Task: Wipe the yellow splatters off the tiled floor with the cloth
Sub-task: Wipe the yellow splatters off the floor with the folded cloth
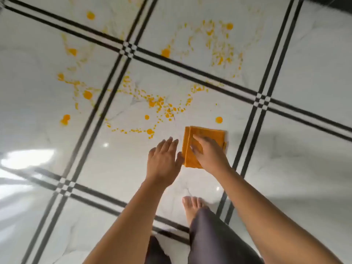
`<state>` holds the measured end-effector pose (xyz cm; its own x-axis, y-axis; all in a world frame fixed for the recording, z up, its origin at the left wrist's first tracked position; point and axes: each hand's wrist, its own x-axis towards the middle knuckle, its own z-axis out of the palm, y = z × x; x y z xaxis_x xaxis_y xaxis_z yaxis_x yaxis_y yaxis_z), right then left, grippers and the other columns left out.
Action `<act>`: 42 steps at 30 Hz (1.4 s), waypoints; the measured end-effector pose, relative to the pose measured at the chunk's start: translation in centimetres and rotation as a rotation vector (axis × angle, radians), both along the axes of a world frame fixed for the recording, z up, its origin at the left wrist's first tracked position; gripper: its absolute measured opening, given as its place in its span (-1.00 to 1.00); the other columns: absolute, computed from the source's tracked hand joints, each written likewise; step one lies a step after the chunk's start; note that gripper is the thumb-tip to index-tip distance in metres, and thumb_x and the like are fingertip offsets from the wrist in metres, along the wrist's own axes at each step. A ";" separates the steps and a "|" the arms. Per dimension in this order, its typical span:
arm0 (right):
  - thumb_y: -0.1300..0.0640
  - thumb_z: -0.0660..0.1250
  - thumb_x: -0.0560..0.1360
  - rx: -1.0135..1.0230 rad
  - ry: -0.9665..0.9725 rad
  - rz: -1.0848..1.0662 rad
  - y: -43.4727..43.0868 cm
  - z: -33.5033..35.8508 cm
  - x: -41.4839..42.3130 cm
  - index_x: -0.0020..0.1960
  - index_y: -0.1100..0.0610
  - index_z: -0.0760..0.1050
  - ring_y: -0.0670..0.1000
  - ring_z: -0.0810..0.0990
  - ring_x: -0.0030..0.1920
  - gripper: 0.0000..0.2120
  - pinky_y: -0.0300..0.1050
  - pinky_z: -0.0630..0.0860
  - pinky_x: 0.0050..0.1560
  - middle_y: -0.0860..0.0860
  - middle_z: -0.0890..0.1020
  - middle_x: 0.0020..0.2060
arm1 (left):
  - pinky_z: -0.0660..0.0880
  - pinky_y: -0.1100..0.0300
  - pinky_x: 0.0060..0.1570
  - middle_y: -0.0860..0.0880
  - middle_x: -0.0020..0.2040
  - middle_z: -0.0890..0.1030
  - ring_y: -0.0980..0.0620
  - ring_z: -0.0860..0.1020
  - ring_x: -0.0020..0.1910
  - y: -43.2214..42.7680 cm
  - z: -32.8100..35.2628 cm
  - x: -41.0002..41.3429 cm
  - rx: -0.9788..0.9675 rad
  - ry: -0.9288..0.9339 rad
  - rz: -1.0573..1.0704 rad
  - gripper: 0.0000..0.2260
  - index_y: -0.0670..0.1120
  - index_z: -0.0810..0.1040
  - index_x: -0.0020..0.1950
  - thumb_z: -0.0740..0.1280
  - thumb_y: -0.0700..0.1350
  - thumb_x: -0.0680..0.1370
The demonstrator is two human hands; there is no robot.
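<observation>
The right hand (209, 155) grips a folded orange cloth (207, 134), fingers (200, 140) clamped on it (left hand (163, 161) just beside, fingers straight and apart), near yellow splatters (158, 103) on the white black-striped tiled floor (304, 73).

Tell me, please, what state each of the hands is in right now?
Left hand: open, fingers straight, holding nothing.
Right hand: closed on the folded orange cloth.

head view looks steeply down at the tiled floor (314, 54), seemingly from standing height.
</observation>
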<state>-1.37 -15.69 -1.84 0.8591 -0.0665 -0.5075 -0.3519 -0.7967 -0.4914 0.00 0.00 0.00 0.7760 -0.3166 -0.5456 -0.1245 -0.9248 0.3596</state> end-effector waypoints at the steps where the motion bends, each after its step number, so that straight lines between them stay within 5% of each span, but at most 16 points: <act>1: 0.00 0.20 0.58 -0.048 0.004 0.031 0.1 -2.9 -0.1 0.40 0.09 0.34 0.14 0.38 0.35 -0.58 0.06 0.36 0.29 0.09 0.46 0.34 | 0.04 0.08 0.39 0.00 0.53 0.13 0.00 0.07 0.50 0.0 -2.9 0.2 0.001 0.000 -0.022 -0.54 -0.01 0.12 0.51 0.00 0.06 0.62; 5: -0.16 0.15 0.54 -0.268 -0.085 0.142 -1.0 -14.5 -1.6 0.45 -0.01 0.28 0.16 0.19 0.47 -0.48 0.21 0.17 0.38 0.06 0.28 0.46 | 0.07 0.00 0.41 -0.06 0.51 0.19 -0.05 0.11 0.50 0.1 -14.7 0.8 -0.011 -0.108 -0.070 -0.47 -0.08 0.20 0.49 -0.11 0.10 0.57; 8: -0.30 0.09 0.47 -0.364 -0.140 0.147 -1.6 -18.0 -2.7 0.47 -0.16 0.17 0.15 0.10 0.50 -0.40 0.29 0.07 0.38 -0.02 0.17 0.51 | 0.25 -0.08 0.33 -0.14 0.42 0.36 -0.14 0.30 0.42 -1.0 -18.6 1.2 -0.074 -0.262 -0.107 -0.51 -0.15 0.34 0.42 0.00 0.03 0.56; 11: -0.36 0.02 0.46 -0.429 -0.244 0.128 -2.0 -19.9 -3.6 0.47 -0.23 0.10 0.08 -0.02 0.52 -0.39 0.26 -0.04 0.40 -0.08 0.09 0.52 | 0.13 0.00 0.34 -0.16 0.41 0.37 -0.14 0.31 0.41 -2.2 -20.5 2.3 -0.120 -0.379 -0.127 -0.52 -0.17 0.33 0.42 0.05 0.00 0.56; 17: -0.28 0.04 0.52 -0.574 -0.395 -0.025 -3.0 -20.8 -2.6 0.45 -0.20 0.19 0.18 0.17 0.48 -0.48 0.30 0.10 0.37 0.01 0.25 0.47 | 0.08 -0.01 0.35 -0.17 0.43 0.34 -0.16 0.28 0.42 -4.2 -21.3 5.4 -0.138 -0.453 -0.185 -0.49 -0.19 0.31 0.43 0.04 0.03 0.55; 26: -0.25 -0.20 0.54 -0.583 -0.208 -0.413 -7.7 -20.8 6.1 0.49 -0.20 0.04 0.16 -0.06 0.52 -0.46 0.36 -0.07 0.39 -0.05 0.08 0.53 | 0.02 0.02 0.41 -0.18 0.45 0.28 -0.08 0.15 0.45 -5.2 -22.2 6.0 -0.113 -0.486 -0.389 -0.47 -0.23 0.26 0.45 0.03 0.03 0.56; 31: -0.22 -0.02 0.57 -0.559 -0.427 0.070 -8.0 -20.6 -1.1 0.44 -0.20 0.25 0.13 0.16 0.49 -0.55 0.32 0.15 0.35 -0.06 0.27 0.46 | -0.03 0.05 0.42 -0.14 0.47 0.22 -0.04 0.11 0.47 -5.6 -22.3 6.0 -0.097 -0.477 -0.296 -0.42 -0.22 0.23 0.46 -0.13 0.13 0.60; 37: -0.27 -0.11 0.53 -0.553 -0.290 -0.176 -8.1 -20.6 9.5 0.48 -0.23 0.06 0.16 0.00 0.52 -0.47 0.34 -0.06 0.39 -0.10 0.10 0.52 | 0.01 0.01 0.42 -0.16 0.48 0.23 -0.05 0.11 0.48 -5.3 -22.5 6.6 -0.057 -0.499 -0.251 -0.41 -0.22 0.21 0.47 -0.13 0.14 0.60; 42: -0.26 0.03 0.52 -0.523 -0.453 0.156 -5.7 -21.0 4.8 0.44 -0.22 0.21 0.15 0.13 0.49 -0.51 0.35 0.10 0.35 -0.08 0.23 0.48 | 0.04 -0.01 0.42 -0.16 0.48 0.23 -0.06 0.13 0.47 -4.6 -22.3 6.9 -0.018 -0.524 -0.193 -0.41 -0.22 0.21 0.47 -0.12 0.15 0.60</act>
